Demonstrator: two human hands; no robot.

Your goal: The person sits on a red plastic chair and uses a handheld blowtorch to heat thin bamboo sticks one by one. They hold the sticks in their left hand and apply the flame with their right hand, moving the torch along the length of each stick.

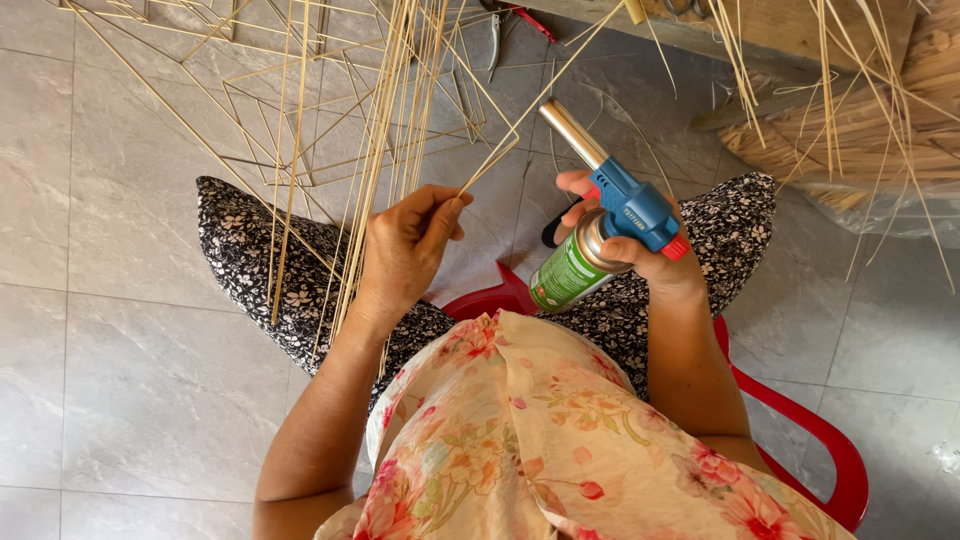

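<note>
My left hand (408, 243) pinches a thin bamboo strip (500, 150) that bends at a sharp corner near the torch's nozzle. My right hand (640, 255) grips a gas torch (600, 210): a green canister with a blue head and a metal nozzle pointing up and left toward the bent strip. A bundle of long thin bamboo strips (395, 130) rests across my left knee, passing under my left hand.
I sit on a red plastic chair (800, 420) over a grey tiled floor (110, 350). Finished angular bamboo frames (290, 110) lie on the floor ahead. A heap of bamboo strips (860, 110) sits at the upper right, and pliers (500, 30) lie at the top.
</note>
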